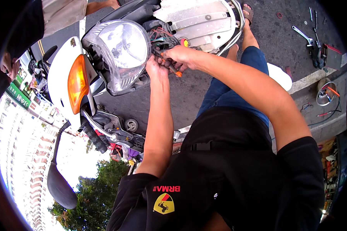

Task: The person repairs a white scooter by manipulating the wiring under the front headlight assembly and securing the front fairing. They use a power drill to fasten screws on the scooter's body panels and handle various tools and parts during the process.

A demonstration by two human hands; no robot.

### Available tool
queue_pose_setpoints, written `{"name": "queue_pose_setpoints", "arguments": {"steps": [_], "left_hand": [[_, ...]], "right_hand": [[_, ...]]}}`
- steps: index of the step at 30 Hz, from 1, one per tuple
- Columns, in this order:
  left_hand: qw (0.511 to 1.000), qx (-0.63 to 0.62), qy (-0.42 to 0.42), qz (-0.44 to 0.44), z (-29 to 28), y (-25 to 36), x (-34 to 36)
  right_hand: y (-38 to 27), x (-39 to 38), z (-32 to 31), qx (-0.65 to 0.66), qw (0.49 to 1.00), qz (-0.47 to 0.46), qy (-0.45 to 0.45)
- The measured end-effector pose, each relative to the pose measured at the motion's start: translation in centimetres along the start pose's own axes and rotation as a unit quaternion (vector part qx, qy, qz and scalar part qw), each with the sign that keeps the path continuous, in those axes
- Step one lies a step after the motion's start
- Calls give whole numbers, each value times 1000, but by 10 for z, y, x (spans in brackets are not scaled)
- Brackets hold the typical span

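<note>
My left hand (pixel 157 68) is closed beside the headlight (pixel 124 43) of a scooter whose front is opened up. Against it, from the right, my right hand (pixel 182 57) closes around a dark tool with orange ends (pixel 177 73); its jaws are hidden, so I cannot tell its kind. Between the hands and the scooter body runs a bundle of thin coloured wires (pixel 162 35). What the left fingertips pinch is covered by the hands. A small yellow and red piece (pixel 185 42) shows just past the right hand.
The scooter's white front cover with an orange turn signal (pixel 78 84) and a mirror (pixel 61 186) are at left. An adjustable wrench (pixel 302 35) and other tools lie on the asphalt at right, near a round container (pixel 327 93). Another person's hand (pixel 10 67) is at far left.
</note>
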State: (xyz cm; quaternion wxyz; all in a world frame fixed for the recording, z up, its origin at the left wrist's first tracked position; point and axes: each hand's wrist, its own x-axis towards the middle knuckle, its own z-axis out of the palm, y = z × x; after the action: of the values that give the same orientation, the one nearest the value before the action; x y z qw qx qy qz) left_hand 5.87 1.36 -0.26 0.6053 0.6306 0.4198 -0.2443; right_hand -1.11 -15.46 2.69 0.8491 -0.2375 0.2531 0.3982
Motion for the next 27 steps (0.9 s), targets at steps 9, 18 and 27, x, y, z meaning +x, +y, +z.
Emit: {"name": "queue_pose_setpoints", "arguments": {"steps": [9,18,27], "left_hand": [[1000,12,-5,-5,19,3,-24],[1000,3,-6,11,16,2,-22],[998,26,-56,12,7,0,-13]], "right_hand": [[3,4,0,11,1000,-1,16],[-3,5,-4,-2,999,35,-2],[-3,7,-20,-40,996,40,-74]]}}
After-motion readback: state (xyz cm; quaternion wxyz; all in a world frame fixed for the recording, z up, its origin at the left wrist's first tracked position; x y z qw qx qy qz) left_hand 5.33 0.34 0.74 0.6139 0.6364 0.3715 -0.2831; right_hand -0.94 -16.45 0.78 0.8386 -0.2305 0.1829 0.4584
